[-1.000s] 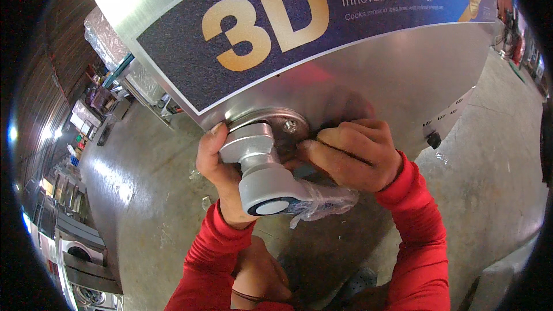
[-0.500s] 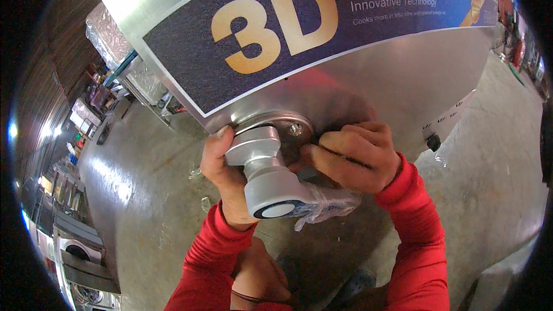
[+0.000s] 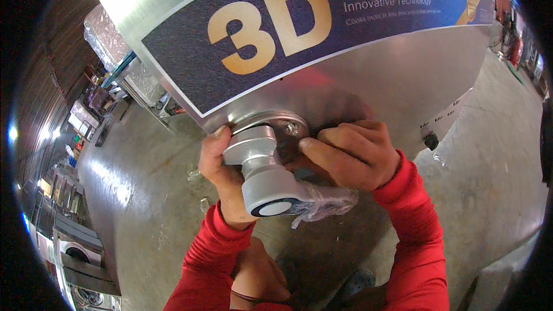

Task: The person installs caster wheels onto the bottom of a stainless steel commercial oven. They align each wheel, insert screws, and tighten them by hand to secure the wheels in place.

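Note:
A silver-grey lever handle [image 3: 269,191] stands out from the lower edge of a brushed steel appliance [image 3: 397,69]. Crumpled clear plastic film [image 3: 328,203] wraps its lever. Behind it, a round metal flange [image 3: 276,116] meets the steel panel, and a shiny screw head [image 3: 292,128] shows on the flange's right side. My left hand [image 3: 222,167] grips the handle's body from the left, thumb at the flange rim. On the right, my right hand [image 3: 351,152] is closed, its fingertips pinched together beside the flange near the screw; what they hold, if anything, is hidden.
A dark blue printed label [image 3: 190,57] covers the upper panel. A black knob-like foot [image 3: 431,141] sits at the appliance's right lower edge. Plastic-wrapped goods [image 3: 109,40] stand on a metal table at left. Bits of clear plastic [image 3: 204,204] lie on the concrete floor [image 3: 155,219].
My right fingertips have shifted slightly up and left toward the flange. The left hand keeps its grip on the handle, and the whole view has moved a little.

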Motion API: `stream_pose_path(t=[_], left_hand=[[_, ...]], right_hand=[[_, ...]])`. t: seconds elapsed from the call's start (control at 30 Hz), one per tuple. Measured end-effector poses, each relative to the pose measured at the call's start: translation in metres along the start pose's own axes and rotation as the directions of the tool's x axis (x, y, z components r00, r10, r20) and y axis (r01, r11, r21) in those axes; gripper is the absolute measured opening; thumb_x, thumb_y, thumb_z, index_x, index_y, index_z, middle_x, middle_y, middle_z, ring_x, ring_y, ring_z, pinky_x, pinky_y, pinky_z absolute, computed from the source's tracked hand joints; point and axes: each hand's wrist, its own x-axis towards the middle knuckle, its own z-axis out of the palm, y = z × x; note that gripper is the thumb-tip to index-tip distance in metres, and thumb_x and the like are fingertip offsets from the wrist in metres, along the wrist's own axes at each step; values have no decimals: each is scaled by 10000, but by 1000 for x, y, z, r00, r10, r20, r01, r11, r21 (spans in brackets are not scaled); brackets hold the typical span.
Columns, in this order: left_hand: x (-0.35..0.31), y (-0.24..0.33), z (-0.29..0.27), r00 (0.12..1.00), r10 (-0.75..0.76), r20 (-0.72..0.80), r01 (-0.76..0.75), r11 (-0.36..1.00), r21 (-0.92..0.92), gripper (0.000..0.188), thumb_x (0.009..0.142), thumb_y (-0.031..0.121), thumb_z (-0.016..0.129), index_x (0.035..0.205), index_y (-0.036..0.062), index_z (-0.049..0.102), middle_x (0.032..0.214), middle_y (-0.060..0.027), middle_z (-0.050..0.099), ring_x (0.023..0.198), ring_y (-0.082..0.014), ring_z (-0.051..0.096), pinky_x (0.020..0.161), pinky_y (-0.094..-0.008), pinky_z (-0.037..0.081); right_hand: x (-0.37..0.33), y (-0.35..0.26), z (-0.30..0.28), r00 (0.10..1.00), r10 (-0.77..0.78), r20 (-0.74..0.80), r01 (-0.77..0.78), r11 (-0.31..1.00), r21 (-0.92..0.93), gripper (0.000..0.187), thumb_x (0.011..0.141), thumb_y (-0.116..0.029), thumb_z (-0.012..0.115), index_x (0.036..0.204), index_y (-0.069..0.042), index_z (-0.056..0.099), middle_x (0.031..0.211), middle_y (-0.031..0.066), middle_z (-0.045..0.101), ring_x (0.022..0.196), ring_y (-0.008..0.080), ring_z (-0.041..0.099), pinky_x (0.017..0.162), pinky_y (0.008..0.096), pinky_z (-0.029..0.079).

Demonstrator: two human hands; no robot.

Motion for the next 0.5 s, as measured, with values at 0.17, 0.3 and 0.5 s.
stream_pose_path(t=[0.17, 0.3, 0.5], left_hand=[[0, -1, 4, 1000, -5, 24, 8, 991, -136, 1108, 603, 238, 950, 1436, 180, 223, 1328, -134, 384, 1113, -269, 572, 895, -387, 564], [1, 2, 2, 1000, -20, 8, 21, 996, -85, 1079, 616, 201, 942, 1433, 194, 236, 1330, -132, 391, 1101, -276, 589, 894, -392, 566], [-1, 0, 1, 999, -2, -53, 3, 1000, 10, 1020, 635, 219, 946, 1419, 145, 298, 1253, -148, 446, 1126, -253, 543, 941, -404, 465]], right_hand=[[0, 2, -2, 999, -40, -2, 40, 999, -5, 317, 734, -161, 689, 1036, -67, 660, 914, 32, 555, 676, 130, 632, 509, 263, 532], [0, 6, -4, 997, -66, 34, 66, 998, 4, 334, 726, -164, 677, 1045, -64, 661, 922, 40, 553, 666, 131, 631, 500, 265, 532], [4, 3, -5, 998, -42, 36, 42, 999, -16, 420, 717, -163, 691, 1125, -68, 658, 931, 46, 549, 684, 134, 638, 500, 278, 540]])
